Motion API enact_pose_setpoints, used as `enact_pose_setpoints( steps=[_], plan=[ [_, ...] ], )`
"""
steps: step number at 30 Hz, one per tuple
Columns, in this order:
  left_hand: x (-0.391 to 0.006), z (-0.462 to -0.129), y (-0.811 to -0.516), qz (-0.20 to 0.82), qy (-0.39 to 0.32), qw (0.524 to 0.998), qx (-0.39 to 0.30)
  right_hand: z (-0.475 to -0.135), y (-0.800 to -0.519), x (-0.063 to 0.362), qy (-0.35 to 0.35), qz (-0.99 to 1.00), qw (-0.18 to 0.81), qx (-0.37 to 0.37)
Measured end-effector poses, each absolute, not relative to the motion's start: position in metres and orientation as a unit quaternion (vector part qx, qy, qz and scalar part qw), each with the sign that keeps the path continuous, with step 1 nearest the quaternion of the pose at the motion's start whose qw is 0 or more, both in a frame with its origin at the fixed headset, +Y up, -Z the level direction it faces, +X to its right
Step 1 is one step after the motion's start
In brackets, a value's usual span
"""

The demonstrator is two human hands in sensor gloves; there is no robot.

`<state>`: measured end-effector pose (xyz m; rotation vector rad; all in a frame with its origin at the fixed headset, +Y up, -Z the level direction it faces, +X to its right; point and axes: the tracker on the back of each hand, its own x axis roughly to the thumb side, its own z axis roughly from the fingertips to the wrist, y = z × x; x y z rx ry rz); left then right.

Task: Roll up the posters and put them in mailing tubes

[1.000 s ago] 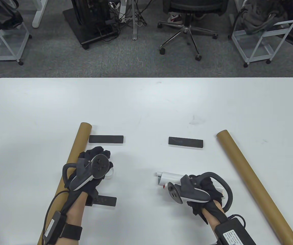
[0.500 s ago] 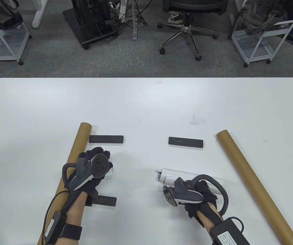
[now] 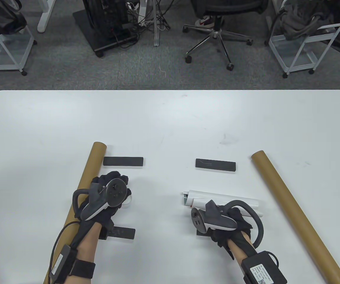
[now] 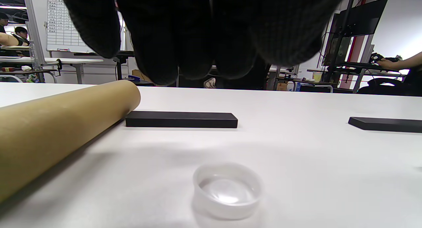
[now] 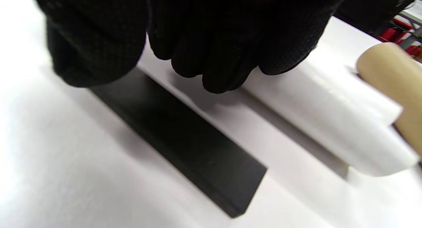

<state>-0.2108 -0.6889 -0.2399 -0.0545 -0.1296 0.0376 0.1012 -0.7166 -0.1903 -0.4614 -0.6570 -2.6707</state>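
White table (image 3: pixel 170 124), rolled poster (image 3: pixel 226 201) lying just past your right hand (image 3: pixel 226 222), fingers curled loose, gripping nothing, your left hand (image 3: pixel 108 195) relaxed over clear cap (image 4: pixel 227 190), empty, beside brown mailing tube (image 3: pixel 90 168), second tube (image 3: pixel 294 207) far right, labels unreadable.

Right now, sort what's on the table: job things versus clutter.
Job:
poster, rolled
left tube
right tube
cap

Lying about:
four black bars, e.g.

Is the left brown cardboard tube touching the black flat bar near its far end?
Touching. In the left wrist view, the left brown cardboard tube overlaps the black flat bar's end, with no gap visible.
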Motion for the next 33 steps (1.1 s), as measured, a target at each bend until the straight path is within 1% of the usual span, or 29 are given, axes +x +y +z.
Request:
enact_pose_setpoints(
  steps=[5,7,10,15,19,24,33],
  plan=[
    [-0.210,-0.240,-0.689,0.019,-0.066,0.997,-0.029,-0.199,-0.690,0.129,-0.205,-0.965,0.124,-0.106],
    [-0.210,-0.240,-0.690,0.020,-0.066,0.997,-0.031,-0.201,-0.685,0.139,-0.188,-0.974,0.095,-0.088],
    [-0.210,-0.240,-0.690,0.021,-0.065,0.997,-0.031,-0.204,-0.682,0.150,-0.168,-0.979,0.081,-0.077],
    [-0.211,-0.240,-0.690,0.023,-0.064,0.997,-0.032,-0.206,-0.690,0.155,-0.170,-0.979,0.077,-0.083],
    [-0.211,-0.240,-0.690,0.022,-0.063,0.997,-0.032,-0.207,-0.701,0.153,-0.168,-0.977,0.102,-0.084],
    [-0.211,-0.240,-0.689,0.023,-0.064,0.997,-0.033,-0.212,-0.708,0.151,-0.166,-0.976,0.118,-0.083],
    [-0.207,-0.240,-0.690,0.023,-0.072,0.996,-0.038,-0.218,-0.730,0.154,-0.156,-0.978,0.111,-0.083]
  ],
)
